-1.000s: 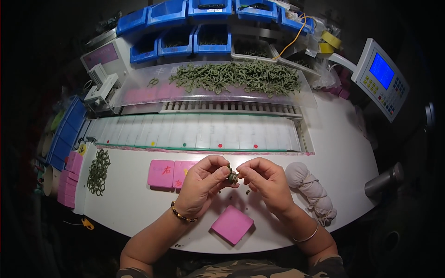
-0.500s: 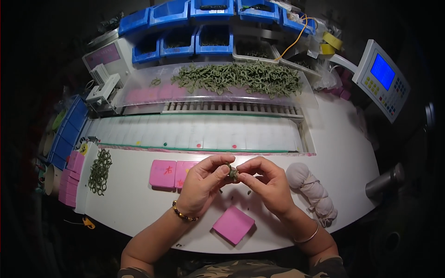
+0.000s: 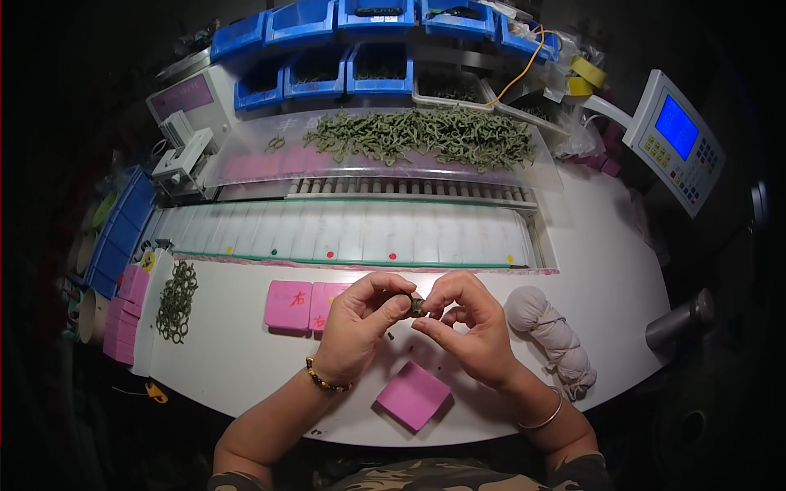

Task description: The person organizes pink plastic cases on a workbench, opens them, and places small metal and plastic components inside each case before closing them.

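My left hand point(image 3: 360, 322) pinches a small dark green ring-like piece point(image 3: 416, 308) between thumb and fingertips, above the white table. Close by on the right, my right hand point(image 3: 471, 327) has its thumb and forefinger slightly apart, with curled fingers at the edge of the piece; whether they touch it is hard to tell. Below the hands lies a pink square block point(image 3: 413, 396), with a few dark crumbs point(image 3: 390, 336) near it. Behind my left hand sit two more pink blocks point(image 3: 287, 305) bearing red marks, the right one partly hidden.
Green rings point(image 3: 178, 303) lie piled at the left, beside stacked pink blocks point(image 3: 123, 327). A heap of green branching pieces point(image 3: 426, 137) covers a clear sheet behind a slatted white conveyor point(image 3: 344, 233). Right are a wrapped cloth bundle point(image 3: 557, 344) and a control panel point(image 3: 675, 143); blue bins point(image 3: 315, 74) stand behind.
My right thumb and forefinger have parted from their pinch at the piece, while my left hand keeps it. The coloured dots on the conveyor have shifted left.
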{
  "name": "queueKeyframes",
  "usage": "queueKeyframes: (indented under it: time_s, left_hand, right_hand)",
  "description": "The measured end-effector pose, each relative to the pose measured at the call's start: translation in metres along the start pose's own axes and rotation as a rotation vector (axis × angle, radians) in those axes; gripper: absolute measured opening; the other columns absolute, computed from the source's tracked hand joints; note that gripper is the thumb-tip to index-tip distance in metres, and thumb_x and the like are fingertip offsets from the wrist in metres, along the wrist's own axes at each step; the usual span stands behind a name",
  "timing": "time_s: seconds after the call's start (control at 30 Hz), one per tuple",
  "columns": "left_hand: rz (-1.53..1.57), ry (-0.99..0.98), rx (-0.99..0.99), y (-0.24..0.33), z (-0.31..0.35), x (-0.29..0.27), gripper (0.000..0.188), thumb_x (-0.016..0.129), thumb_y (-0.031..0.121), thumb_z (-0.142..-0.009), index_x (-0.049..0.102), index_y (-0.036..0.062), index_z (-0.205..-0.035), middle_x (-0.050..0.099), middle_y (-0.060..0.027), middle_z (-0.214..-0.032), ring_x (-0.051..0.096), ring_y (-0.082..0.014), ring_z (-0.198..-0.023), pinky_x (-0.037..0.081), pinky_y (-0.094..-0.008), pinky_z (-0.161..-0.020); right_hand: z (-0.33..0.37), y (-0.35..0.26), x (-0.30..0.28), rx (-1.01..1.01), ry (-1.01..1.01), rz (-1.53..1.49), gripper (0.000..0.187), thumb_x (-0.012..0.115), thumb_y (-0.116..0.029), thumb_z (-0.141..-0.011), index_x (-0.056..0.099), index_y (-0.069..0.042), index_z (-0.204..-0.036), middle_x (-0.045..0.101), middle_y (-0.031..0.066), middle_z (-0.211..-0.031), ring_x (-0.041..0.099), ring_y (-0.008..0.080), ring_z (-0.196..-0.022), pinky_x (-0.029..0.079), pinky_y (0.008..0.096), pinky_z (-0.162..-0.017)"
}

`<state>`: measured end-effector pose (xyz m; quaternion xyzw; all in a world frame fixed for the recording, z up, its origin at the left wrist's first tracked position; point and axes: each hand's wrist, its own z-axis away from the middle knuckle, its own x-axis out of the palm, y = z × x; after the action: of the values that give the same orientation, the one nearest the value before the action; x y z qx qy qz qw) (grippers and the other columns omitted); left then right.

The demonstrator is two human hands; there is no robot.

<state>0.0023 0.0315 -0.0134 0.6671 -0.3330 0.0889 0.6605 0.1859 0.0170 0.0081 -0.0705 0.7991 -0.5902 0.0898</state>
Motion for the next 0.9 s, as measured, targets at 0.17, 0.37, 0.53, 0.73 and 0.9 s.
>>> queueKeyframes:
  time_s: [0.17, 0.37, 0.53, 0.73, 0.9]
  left_hand:
    - [0.010, -0.001, -0.004, 0.000, 0.000, 0.002, 0.020, 0.062, 0.001, -0.094, 0.061, -0.0013, -0.114, 0.065, -0.0070, -0.105, 0.063, -0.0125, -0.097, 0.052, -0.0268, -0.089]
    - [-0.037, 0.016, -0.015, 0.002, 0.002, 0.004, 0.020, 0.061, 0.002, -0.095, 0.060, -0.0018, -0.115, 0.066, -0.0074, -0.103, 0.063, -0.0126, -0.097, 0.052, -0.0267, -0.089]
    - [-0.087, 0.052, -0.020, 0.003, 0.001, 0.004, 0.020, 0.061, 0.004, -0.096, 0.061, -0.0019, -0.114, 0.067, -0.0078, -0.101, 0.064, -0.0129, -0.094, 0.053, -0.0274, -0.086]
    - [-0.105, 0.159, -0.052, 0.006, -0.002, -0.001, 0.019, 0.063, 0.009, -0.095, 0.063, -0.0020, -0.111, 0.069, -0.0087, -0.098, 0.067, -0.0142, -0.089, 0.056, -0.0283, -0.082]
    - [-0.129, 0.199, -0.141, 0.010, -0.002, 0.002, 0.018, 0.061, 0.013, -0.097, 0.064, -0.0004, -0.108, 0.070, -0.0106, -0.098, 0.069, -0.0169, -0.087, 0.058, -0.0322, -0.076]
  right_hand:
    - [0.000, 0.000, -0.001, -0.023, -0.018, -0.030, 0.020, 0.075, -0.001, -0.082, 0.063, -0.005, -0.097, 0.053, 0.0024, -0.102, 0.058, 0.0075, -0.080, 0.045, 0.0189, -0.059]
    - [-0.001, 0.000, -0.001, -0.008, -0.047, -0.055, 0.019, 0.073, 0.001, -0.083, 0.061, -0.005, -0.097, 0.052, 0.0030, -0.103, 0.057, 0.0068, -0.082, 0.047, 0.0180, -0.059]
    - [-0.001, 0.000, -0.001, -0.009, -0.079, -0.012, 0.017, 0.070, 0.003, -0.083, 0.059, -0.005, -0.093, 0.051, 0.0029, -0.102, 0.057, 0.0064, -0.082, 0.047, 0.0178, -0.058]
    - [-0.001, 0.004, -0.001, 0.048, 0.008, -0.075, 0.014, 0.068, 0.000, -0.086, 0.058, -0.006, -0.094, 0.056, 0.0003, -0.097, 0.057, 0.0048, -0.084, 0.047, 0.0177, -0.060]
    - [-0.002, 0.004, -0.002, 0.131, 0.083, -0.163, 0.017, 0.067, -0.002, -0.090, 0.056, -0.005, -0.103, 0.060, 0.0002, -0.099, 0.058, 0.0052, -0.088, 0.049, 0.0185, -0.067]
